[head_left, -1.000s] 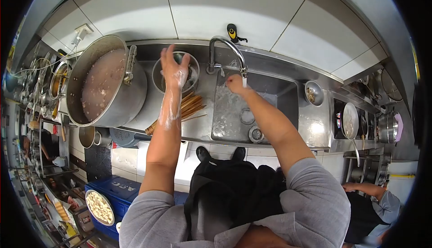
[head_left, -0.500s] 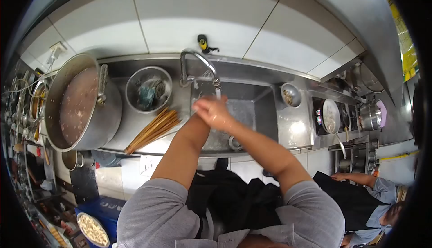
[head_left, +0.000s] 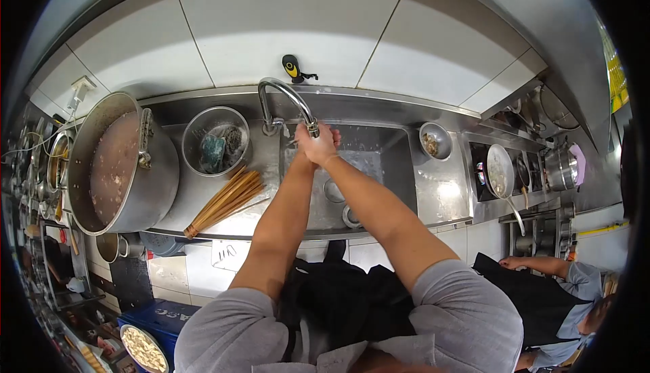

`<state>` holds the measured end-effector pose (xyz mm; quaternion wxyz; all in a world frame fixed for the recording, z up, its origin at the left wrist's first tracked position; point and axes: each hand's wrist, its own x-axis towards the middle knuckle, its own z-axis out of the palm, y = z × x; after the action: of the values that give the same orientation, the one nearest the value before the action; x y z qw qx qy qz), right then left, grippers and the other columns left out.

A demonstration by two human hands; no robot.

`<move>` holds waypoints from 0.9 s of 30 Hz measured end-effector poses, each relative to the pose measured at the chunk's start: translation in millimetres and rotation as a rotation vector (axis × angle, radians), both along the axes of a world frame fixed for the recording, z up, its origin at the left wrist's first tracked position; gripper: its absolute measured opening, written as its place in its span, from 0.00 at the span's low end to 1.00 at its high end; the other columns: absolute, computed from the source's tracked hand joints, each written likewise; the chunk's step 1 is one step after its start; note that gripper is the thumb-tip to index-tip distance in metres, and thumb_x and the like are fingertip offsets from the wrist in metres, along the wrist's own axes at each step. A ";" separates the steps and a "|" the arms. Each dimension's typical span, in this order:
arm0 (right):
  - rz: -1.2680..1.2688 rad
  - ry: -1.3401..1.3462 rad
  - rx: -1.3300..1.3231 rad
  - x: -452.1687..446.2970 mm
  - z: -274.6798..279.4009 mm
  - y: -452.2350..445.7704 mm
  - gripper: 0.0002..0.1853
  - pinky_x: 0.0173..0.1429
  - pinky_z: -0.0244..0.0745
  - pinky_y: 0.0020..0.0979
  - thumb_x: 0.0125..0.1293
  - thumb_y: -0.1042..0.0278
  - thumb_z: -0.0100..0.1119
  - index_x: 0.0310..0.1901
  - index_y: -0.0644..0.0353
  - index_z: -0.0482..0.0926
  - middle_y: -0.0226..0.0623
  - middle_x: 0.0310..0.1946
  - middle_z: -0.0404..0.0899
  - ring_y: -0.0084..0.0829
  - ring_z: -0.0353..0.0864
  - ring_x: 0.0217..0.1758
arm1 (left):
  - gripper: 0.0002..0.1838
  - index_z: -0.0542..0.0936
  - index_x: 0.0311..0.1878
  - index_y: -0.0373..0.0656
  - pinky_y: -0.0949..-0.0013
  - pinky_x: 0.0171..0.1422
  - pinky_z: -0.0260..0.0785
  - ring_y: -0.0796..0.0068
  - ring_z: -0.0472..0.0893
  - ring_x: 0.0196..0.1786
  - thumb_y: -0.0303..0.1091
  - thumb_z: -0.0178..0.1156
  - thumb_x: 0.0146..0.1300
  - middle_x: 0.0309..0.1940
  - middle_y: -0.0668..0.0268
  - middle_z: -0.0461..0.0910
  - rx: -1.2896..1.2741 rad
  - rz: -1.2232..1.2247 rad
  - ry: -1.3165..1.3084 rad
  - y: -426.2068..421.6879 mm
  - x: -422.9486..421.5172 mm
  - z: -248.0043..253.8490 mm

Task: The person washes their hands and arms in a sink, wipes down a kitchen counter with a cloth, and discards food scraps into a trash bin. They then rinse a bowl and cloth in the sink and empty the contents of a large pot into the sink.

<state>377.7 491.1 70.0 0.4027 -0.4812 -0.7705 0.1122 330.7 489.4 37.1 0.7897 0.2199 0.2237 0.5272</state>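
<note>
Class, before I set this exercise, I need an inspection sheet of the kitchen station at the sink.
Surface: brushed-steel counter around a rectangular steel sink, wet inside.
Job's things: curved chrome tap over the sink; whether water runs is hard to tell.
Clutter: left of the sink, a large metal pot of pinkish liquid, a bundle of thin brown sticks, and a round steel bowl with a green pad; right of it, a small steel bowl.
Hands: two bare hands overlap at the tap's spout; no tool seen in them.
Cables: white cable from the wall outlet, behind the pot.
Surroundings: white tiled wall; person in black apron at right.
</note>
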 end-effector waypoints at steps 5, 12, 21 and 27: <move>0.014 0.843 -0.507 -16.4 -61.6 57.3 0.16 0.33 0.72 0.41 0.63 0.57 0.53 0.26 0.61 0.81 0.45 0.19 0.78 0.44 0.78 0.23 | 0.16 0.75 0.46 0.43 0.65 0.40 0.74 0.68 0.79 0.37 0.45 0.59 0.64 0.34 0.68 0.77 -0.332 0.190 -0.291 -41.9 -4.0 28.3; -0.188 1.114 -0.650 -39.7 -53.1 52.2 0.18 0.24 0.74 0.33 0.67 0.55 0.52 0.31 0.65 0.78 0.37 0.18 0.78 0.34 0.78 0.19 | 0.19 0.75 0.45 0.39 0.66 0.39 0.71 0.74 0.78 0.34 0.48 0.58 0.65 0.36 0.65 0.77 -0.286 0.222 0.220 -75.7 -2.9 52.5; -0.170 0.769 -0.759 -5.7 3.6 -39.2 0.22 0.52 0.69 0.29 0.65 0.72 0.52 0.60 0.68 0.70 0.40 0.44 0.80 0.27 0.76 0.49 | 0.21 0.78 0.45 0.44 0.64 0.31 0.72 0.68 0.81 0.29 0.51 0.46 0.69 0.29 0.63 0.80 -0.013 0.678 0.687 85.1 -10.5 -141.7; -0.103 0.992 -1.356 58.8 46.3 -142.3 0.23 0.60 0.66 0.41 0.70 0.54 0.53 0.61 0.57 0.69 0.36 0.48 0.77 0.33 0.76 0.50 | 0.19 0.73 0.47 0.46 0.66 0.29 0.73 0.69 0.80 0.26 0.51 0.44 0.72 0.27 0.65 0.76 -0.207 0.476 0.252 51.5 32.7 -2.4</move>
<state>436.5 348.7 116.2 0.3227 -0.5483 -0.2471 0.7308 363.4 540.9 34.7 0.6280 0.1432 0.4180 0.6406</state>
